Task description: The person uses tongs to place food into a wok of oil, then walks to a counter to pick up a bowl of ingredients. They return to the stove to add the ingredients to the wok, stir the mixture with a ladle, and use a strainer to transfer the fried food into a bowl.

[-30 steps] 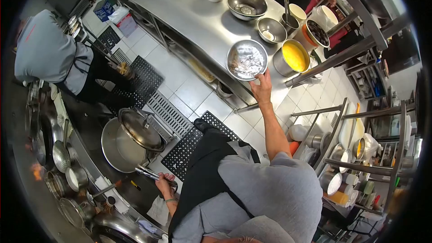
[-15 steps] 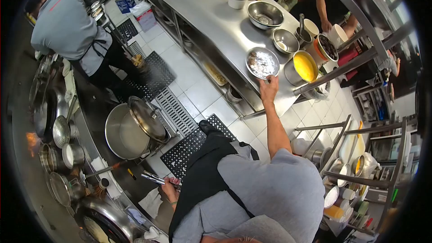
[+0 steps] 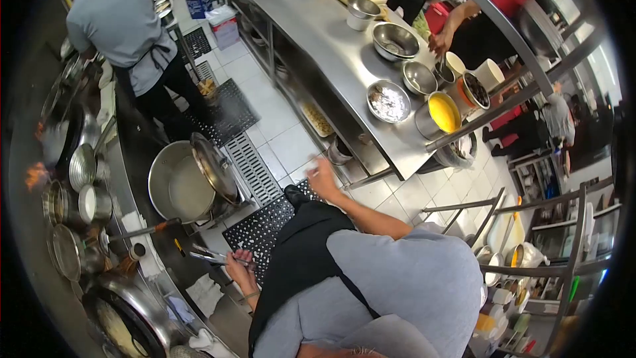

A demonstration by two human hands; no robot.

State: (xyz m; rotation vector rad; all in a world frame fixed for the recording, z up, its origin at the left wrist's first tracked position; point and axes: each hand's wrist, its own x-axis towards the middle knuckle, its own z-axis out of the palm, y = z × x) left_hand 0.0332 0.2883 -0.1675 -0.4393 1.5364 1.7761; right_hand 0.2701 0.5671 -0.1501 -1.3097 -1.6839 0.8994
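My left hand (image 3: 241, 269) holds metal tongs (image 3: 211, 256) near the edge of the stove counter. My right hand (image 3: 322, 179) is in the air above the floor, away from the table; it is blurred and its fingers look curled, but whether it holds anything is unclear. On the corner of the steel table (image 3: 318, 40) sits a metal bowl with white powder (image 3: 389, 101). Beside it are a container of yellow liquid (image 3: 443, 112) and an empty-looking metal bowl (image 3: 420, 77).
A large pot (image 3: 180, 182) with a tilted lid (image 3: 214, 167) stands left of my legs. A co-worker (image 3: 122, 20) works at the stove, where flames (image 3: 36, 176) show. Another person's hand (image 3: 440, 44) reaches over the table's far side. A metal rack (image 3: 530, 268) stands at the right.
My right hand has let go of the powder bowl and moved back left, off the table. My left hand still holds the tongs, slightly farther left. Across the table, a co-worker's arm has moved.
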